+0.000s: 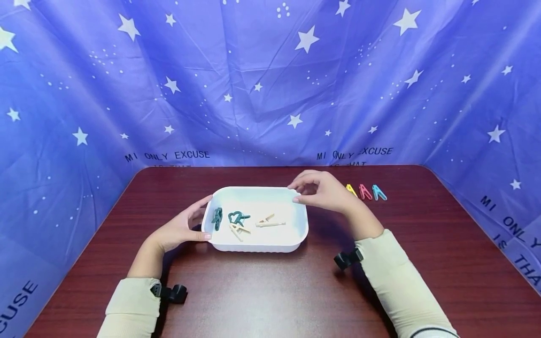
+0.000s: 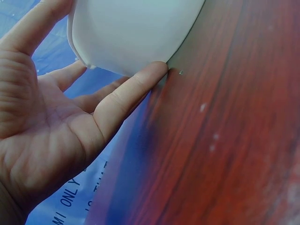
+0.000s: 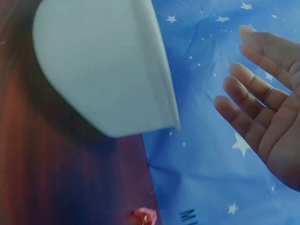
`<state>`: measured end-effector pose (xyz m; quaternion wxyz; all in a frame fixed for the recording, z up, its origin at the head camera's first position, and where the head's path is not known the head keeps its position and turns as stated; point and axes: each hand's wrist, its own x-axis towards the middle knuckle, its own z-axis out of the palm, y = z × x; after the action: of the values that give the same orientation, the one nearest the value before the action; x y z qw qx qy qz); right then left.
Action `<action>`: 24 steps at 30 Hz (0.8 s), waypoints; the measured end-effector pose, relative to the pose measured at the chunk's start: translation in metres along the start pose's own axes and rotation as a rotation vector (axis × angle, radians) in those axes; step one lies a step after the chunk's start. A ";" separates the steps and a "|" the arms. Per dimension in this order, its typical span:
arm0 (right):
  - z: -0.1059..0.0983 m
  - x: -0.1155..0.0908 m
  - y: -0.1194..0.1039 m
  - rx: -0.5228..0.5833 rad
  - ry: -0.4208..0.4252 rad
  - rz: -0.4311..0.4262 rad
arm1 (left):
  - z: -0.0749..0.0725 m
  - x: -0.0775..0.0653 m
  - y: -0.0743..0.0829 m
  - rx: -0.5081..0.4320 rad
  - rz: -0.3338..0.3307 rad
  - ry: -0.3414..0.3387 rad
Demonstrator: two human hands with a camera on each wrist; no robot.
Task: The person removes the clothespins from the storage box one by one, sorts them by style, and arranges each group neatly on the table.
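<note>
With the left hand [image 1: 179, 229] pinching the white plastic tray [image 1: 264, 198] at the middle of the desk [image 1: 262, 291] and the right hand [image 1: 325, 191] loosely spread beside it, one-sided lifting could spill the clothespins [image 1: 271, 224]

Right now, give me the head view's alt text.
Left hand touches a white tub holding two green clips and two beige clothespins; right hand hovers at its far right corner. Three clothespins (yellow, red, blue) lie farther right on the table.

Cream sleeves [image 1: 399, 277], the right one bearing a dark curved line [image 1: 433, 328]; small black wrist cameras [image 1: 178, 294] at both cuffs [image 1: 137, 293].
</note>
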<state>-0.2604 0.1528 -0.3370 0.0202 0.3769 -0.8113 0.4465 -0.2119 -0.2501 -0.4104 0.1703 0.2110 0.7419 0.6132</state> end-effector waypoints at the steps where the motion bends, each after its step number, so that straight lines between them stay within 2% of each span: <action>1: 0.001 0.005 -0.001 -0.004 -0.013 -0.009 | 0.000 0.000 0.000 -0.001 -0.001 0.001; 11: 0.011 0.047 -0.006 0.003 -0.159 -0.049 | 0.000 0.000 -0.003 0.000 -0.001 0.001; 19: 0.030 0.075 -0.005 -0.066 -0.294 -0.023 | -0.001 0.000 -0.002 0.002 -0.003 0.006; 24: 0.041 0.089 -0.005 -0.067 -0.368 -0.027 | -0.001 0.000 -0.001 -0.007 -0.008 0.006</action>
<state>-0.3083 0.0681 -0.3250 -0.1097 0.4623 -0.8105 0.3424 -0.2127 -0.2509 -0.4115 0.1713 0.2057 0.7410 0.6159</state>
